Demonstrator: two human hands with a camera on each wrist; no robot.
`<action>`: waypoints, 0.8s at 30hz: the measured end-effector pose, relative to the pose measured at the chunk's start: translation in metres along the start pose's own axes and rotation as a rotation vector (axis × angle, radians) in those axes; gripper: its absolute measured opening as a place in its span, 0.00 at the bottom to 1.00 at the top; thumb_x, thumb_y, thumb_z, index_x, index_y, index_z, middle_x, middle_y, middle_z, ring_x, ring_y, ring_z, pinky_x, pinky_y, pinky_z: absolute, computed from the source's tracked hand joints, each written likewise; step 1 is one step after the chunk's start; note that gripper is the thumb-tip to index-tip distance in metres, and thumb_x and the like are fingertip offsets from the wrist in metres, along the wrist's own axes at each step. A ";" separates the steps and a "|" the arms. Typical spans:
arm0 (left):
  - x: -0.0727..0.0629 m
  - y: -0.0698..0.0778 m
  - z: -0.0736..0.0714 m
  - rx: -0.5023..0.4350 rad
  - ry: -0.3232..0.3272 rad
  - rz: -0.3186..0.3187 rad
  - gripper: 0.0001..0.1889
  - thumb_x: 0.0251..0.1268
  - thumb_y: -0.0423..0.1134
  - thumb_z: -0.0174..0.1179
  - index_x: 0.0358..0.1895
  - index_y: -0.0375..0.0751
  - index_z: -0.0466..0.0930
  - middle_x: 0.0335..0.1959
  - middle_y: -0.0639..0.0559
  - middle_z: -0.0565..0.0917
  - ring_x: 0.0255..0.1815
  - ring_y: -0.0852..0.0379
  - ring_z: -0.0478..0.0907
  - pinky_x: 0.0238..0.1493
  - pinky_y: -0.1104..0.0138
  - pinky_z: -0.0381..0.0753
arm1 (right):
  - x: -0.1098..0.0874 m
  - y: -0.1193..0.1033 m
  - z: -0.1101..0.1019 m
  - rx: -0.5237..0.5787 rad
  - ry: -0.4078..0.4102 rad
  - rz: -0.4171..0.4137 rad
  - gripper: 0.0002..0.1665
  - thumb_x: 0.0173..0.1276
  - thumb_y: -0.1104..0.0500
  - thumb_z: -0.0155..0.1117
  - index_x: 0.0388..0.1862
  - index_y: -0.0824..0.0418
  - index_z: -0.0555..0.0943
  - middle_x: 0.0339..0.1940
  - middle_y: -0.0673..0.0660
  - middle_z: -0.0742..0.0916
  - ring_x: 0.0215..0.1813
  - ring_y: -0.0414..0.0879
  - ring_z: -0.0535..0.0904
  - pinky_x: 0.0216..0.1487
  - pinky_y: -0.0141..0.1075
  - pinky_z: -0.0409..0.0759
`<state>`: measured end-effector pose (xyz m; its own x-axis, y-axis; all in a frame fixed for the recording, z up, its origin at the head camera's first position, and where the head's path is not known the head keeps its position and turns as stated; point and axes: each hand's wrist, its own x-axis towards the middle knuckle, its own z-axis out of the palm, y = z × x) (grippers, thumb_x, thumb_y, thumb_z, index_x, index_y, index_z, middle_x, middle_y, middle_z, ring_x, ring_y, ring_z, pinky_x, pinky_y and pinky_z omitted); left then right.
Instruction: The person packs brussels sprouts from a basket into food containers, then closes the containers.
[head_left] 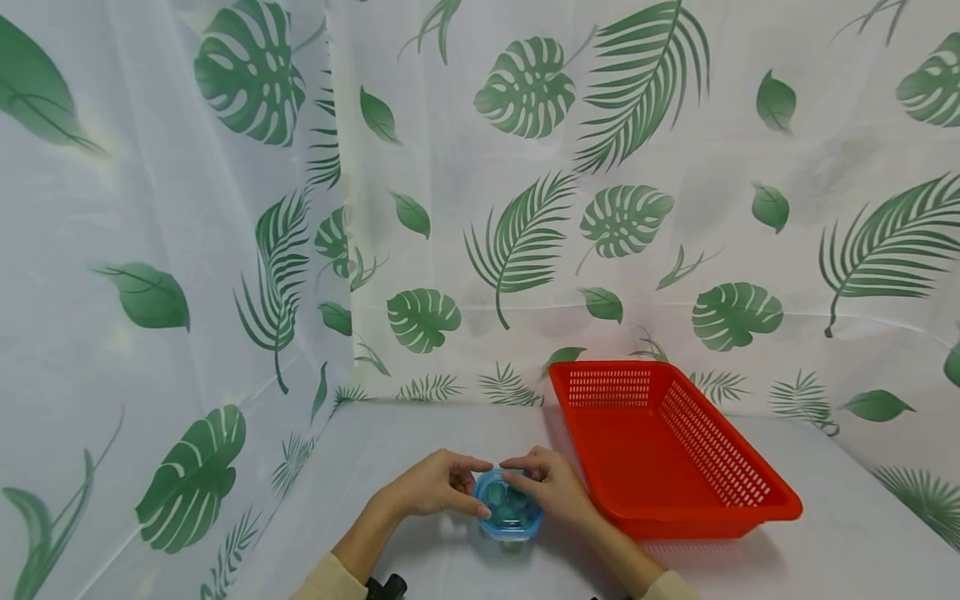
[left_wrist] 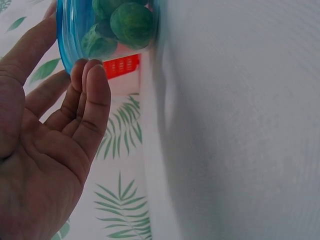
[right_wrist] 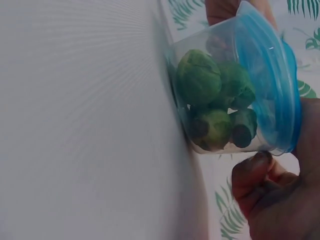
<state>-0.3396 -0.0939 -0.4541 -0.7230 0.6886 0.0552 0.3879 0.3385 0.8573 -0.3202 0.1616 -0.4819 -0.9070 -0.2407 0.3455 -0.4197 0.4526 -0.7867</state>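
A clear plastic container (right_wrist: pixel 212 37) with a translucent blue lid (head_left: pixel 517 532) stands upright on the white table, between both hands. Several Brussels sprouts (right_wrist: pixel 199 77) show through its wall. On the left side, my left hand (head_left: pixel 431 487) holds the lid's rim between thumb and forefinger; its other fingers curl in beside the wall in the left wrist view. From the opposite side my right hand (head_left: pixel 558 487) grips the lid, its thumb over the top and its forefinger at the far rim. The lid appears seated on the container.
A red plastic basket (head_left: pixel 697 521) with slotted sides stands right of the hands, close to the right forearm. A black object (head_left: pixel 390 587) is partly visible by the left sleeve. Leaf-printed curtains (head_left: pixel 450 250) rise behind and left of the table (head_left: pixel 442 425).
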 end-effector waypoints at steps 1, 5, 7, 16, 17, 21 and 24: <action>0.000 0.000 0.000 -0.002 -0.002 0.000 0.36 0.57 0.44 0.79 0.69 0.39 0.79 0.30 0.55 0.85 0.30 0.63 0.77 0.33 0.71 0.76 | -0.002 -0.001 -0.001 -0.029 -0.021 -0.002 0.17 0.69 0.50 0.75 0.52 0.56 0.91 0.33 0.50 0.87 0.35 0.41 0.76 0.33 0.29 0.74; -0.001 0.000 0.000 -0.016 -0.005 0.000 0.35 0.58 0.43 0.79 0.69 0.38 0.79 0.31 0.55 0.85 0.30 0.62 0.78 0.36 0.71 0.78 | -0.008 -0.002 -0.007 -0.128 -0.123 -0.014 0.28 0.71 0.41 0.71 0.64 0.52 0.86 0.31 0.44 0.88 0.33 0.37 0.74 0.30 0.27 0.69; -0.002 0.000 0.000 -0.020 -0.007 -0.004 0.35 0.58 0.43 0.79 0.69 0.38 0.79 0.31 0.55 0.85 0.31 0.62 0.78 0.36 0.71 0.78 | -0.010 -0.001 -0.008 -0.130 -0.157 -0.013 0.32 0.71 0.40 0.70 0.69 0.52 0.82 0.35 0.43 0.90 0.32 0.36 0.73 0.28 0.27 0.67; -0.004 -0.001 -0.002 -0.016 0.043 -0.007 0.37 0.58 0.43 0.79 0.71 0.36 0.77 0.32 0.53 0.84 0.32 0.62 0.78 0.36 0.71 0.78 | -0.011 0.004 -0.002 0.075 -0.048 0.069 0.28 0.67 0.48 0.76 0.64 0.55 0.86 0.34 0.55 0.84 0.25 0.43 0.75 0.20 0.31 0.77; -0.004 -0.002 -0.003 -0.016 0.050 -0.006 0.37 0.58 0.43 0.79 0.71 0.36 0.77 0.32 0.53 0.84 0.32 0.62 0.77 0.36 0.71 0.78 | -0.011 0.005 -0.001 0.084 -0.039 0.077 0.27 0.67 0.49 0.76 0.63 0.56 0.86 0.32 0.56 0.82 0.23 0.44 0.74 0.18 0.32 0.77; -0.004 -0.004 -0.004 -0.010 0.055 -0.010 0.36 0.60 0.43 0.78 0.71 0.37 0.77 0.32 0.54 0.83 0.31 0.62 0.76 0.34 0.71 0.76 | -0.010 0.004 0.001 0.080 -0.059 0.102 0.30 0.67 0.47 0.76 0.65 0.56 0.84 0.32 0.56 0.81 0.22 0.44 0.75 0.20 0.34 0.79; -0.003 -0.004 -0.005 -0.028 0.046 -0.026 0.36 0.61 0.44 0.77 0.71 0.38 0.77 0.31 0.54 0.83 0.29 0.62 0.76 0.31 0.70 0.77 | -0.009 0.001 0.000 0.063 -0.109 0.139 0.36 0.65 0.41 0.76 0.69 0.53 0.82 0.31 0.55 0.83 0.17 0.43 0.72 0.18 0.34 0.78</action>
<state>-0.3417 -0.1009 -0.4548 -0.7584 0.6494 0.0556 0.3529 0.3375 0.8727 -0.3124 0.1649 -0.4860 -0.9458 -0.2726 0.1765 -0.2847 0.4344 -0.8545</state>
